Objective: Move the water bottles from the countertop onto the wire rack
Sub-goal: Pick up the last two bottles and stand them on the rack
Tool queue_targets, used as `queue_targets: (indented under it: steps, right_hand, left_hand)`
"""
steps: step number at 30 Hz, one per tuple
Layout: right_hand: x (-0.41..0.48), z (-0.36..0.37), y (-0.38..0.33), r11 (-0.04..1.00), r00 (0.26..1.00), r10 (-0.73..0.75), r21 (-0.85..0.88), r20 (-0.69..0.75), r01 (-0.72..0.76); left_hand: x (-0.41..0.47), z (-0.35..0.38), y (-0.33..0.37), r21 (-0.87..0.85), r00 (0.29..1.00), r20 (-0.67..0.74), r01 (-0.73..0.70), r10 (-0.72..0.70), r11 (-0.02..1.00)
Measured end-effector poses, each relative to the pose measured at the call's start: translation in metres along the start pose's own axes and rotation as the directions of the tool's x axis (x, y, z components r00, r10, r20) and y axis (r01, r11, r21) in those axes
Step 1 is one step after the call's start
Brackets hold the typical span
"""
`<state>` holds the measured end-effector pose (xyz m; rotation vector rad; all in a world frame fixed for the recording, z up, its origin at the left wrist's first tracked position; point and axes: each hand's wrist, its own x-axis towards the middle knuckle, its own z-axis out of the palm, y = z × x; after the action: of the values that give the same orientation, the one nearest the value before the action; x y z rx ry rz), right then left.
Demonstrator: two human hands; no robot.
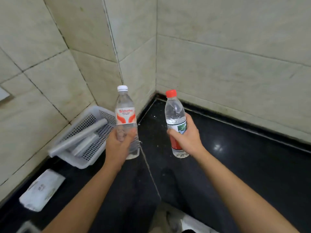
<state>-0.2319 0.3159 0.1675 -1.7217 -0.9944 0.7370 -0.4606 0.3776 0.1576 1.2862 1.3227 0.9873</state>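
My left hand (118, 145) grips the lower half of a clear water bottle with a white cap and a red-and-white label (126, 116), held upright above the black countertop (235, 157). My right hand (186, 137) grips a second clear bottle with a red cap and a red, green and white label (175, 113), also upright and lifted off the counter. The two bottles are apart, side by side, near the tiled corner. No wire rack is in view.
A grey perforated plastic basket (74, 157) holding grey rolls (79, 137) leans against the left wall. A white wrapped packet (42, 189) lies on the counter at the lower left. Tiled walls (218, 47) close the corner behind the counter.
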Motion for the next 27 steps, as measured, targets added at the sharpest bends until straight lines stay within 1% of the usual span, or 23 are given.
queue_targets:
  steps: [3, 6, 9, 12, 14, 17, 21, 24, 27]
  right_hand:
    - [-0.046, -0.035, 0.008, 0.999, 0.994, 0.043, -0.009, -0.103, -0.044]
    - [-0.102, -0.073, 0.030, 0.994, 0.967, 0.106, 0.008, -0.232, -0.107]
    - [-0.157, -0.116, 0.046, 0.985, 0.917, 0.168, 0.023, -0.363, -0.171]
    - [-0.211, -0.163, 0.048, 0.982, 0.846, 0.188, 0.069, -0.499, -0.177]
    - [-0.246, -0.195, 0.043, 0.984, 0.786, 0.177, 0.094, -0.593, -0.150]
    - [-0.296, -0.244, 0.039, 0.983, 0.676, 0.168, 0.173, -0.717, -0.061]
    - [-0.370, -0.305, 0.047, 0.973, 0.554, 0.163, 0.226, -0.817, 0.046]
    - [-0.436, -0.347, 0.067, 0.956, 0.503, 0.193, 0.278, -0.843, 0.099]
    - [-0.511, -0.392, 0.097, 0.919, 0.462, 0.273, 0.370, -0.844, 0.134]
  left_hand:
    - [-0.018, 0.024, 0.002, -0.088, 0.993, 0.114, -0.001, 0.011, 0.996]
    - [-0.047, 0.065, 0.003, -0.176, 0.969, 0.246, 0.041, 0.003, 0.984]
    - [-0.089, 0.112, 0.014, -0.248, 0.921, 0.390, 0.082, 0.022, 0.965]
    - [-0.137, 0.156, 0.032, -0.260, 0.839, 0.539, 0.083, 0.073, 0.962]
    - [-0.170, 0.181, 0.046, -0.252, 0.782, 0.613, 0.054, 0.117, 0.966]
    - [-0.223, 0.214, 0.070, -0.278, 0.700, 0.687, 0.002, 0.197, 0.961]
    - [-0.306, 0.252, 0.090, -0.322, 0.588, 0.756, -0.051, 0.289, 0.945]
    - [-0.381, 0.282, 0.091, -0.349, 0.538, 0.776, -0.070, 0.330, 0.935]
    - [-0.469, 0.318, 0.088, -0.335, 0.480, 0.815, -0.068, 0.325, 0.940]
